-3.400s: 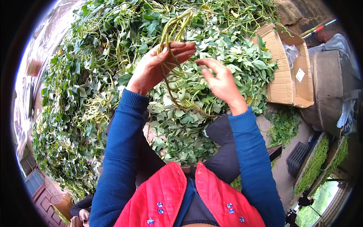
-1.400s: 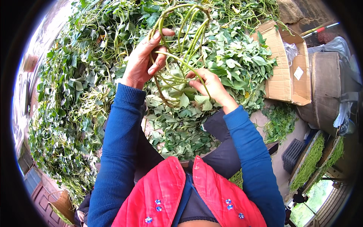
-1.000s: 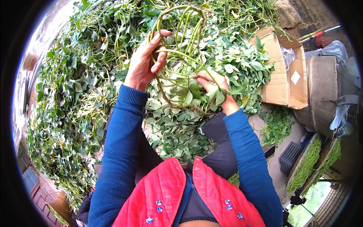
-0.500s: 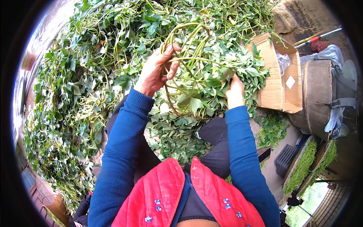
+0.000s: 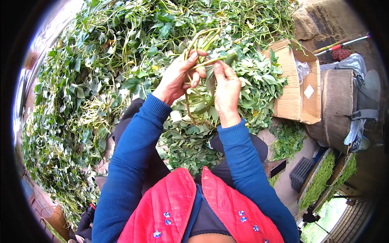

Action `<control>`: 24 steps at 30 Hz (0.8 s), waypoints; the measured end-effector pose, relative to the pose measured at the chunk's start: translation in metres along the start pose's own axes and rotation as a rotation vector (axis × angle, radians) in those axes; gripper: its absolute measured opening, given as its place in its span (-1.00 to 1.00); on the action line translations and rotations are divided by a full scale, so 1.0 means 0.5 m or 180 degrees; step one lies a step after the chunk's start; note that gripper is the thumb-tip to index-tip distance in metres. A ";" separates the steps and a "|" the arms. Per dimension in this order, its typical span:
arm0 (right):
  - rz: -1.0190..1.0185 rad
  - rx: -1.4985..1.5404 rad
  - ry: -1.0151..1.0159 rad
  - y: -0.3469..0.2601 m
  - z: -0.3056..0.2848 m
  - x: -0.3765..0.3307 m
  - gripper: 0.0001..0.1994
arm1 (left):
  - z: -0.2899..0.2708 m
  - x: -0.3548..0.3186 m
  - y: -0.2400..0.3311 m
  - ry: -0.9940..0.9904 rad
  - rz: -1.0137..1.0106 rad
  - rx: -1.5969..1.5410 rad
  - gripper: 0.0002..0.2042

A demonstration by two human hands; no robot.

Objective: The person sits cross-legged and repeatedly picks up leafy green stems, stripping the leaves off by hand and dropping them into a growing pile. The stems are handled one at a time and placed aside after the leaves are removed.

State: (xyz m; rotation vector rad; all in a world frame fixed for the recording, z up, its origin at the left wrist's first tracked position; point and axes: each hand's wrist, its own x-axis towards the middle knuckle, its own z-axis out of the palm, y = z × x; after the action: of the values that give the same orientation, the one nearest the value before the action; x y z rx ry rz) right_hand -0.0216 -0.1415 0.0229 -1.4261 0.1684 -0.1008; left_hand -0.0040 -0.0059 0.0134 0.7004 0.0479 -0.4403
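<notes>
- Right hand (image 5: 227, 88) has moved in beside the left hand (image 5: 178, 77); it pinches a stem (image 5: 207, 62);
- left hand curls around looped vines (image 5: 197, 37), held above the leaf pile (image 5: 194, 146), partly hiding it;
- cardboard box (image 5: 288, 87) right of the pile; brown tub (image 5: 338, 101) beside it.

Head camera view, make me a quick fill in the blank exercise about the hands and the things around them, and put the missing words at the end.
The looped stems in the left hand are ____ in colour.
The right hand pinches a leafy stem between its ____ and index finger.
The open cardboard box appears to the ____ of both hands in the picture.
The quilted vest is mainly ____ in colour.

Missing words: green; thumb; right; red.
</notes>
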 end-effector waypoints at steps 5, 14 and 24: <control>-0.0257 -0.0630 -0.1251 0.007 -0.013 0.005 -0.84 | -0.022 -0.008 0.012 -0.0316 -0.0017 -0.0040 -0.70; -0.0218 -0.4510 -0.1678 0.009 -0.202 0.090 -0.76 | -0.019 -0.014 0.041 -0.0018 0.0184 0.0110 -0.72; -0.2281 -0.4040 -0.0733 -0.055 -0.158 0.082 -0.61 | -0.031 -0.009 0.037 -0.0019 0.0186 0.0108 -0.74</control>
State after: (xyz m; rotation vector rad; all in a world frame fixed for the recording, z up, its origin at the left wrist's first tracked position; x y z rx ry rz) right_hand 0.0056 -0.2293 0.0373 -2.6923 -0.5918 -0.4731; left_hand 0.0011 0.0180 0.0136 0.7319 0.0143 -0.3880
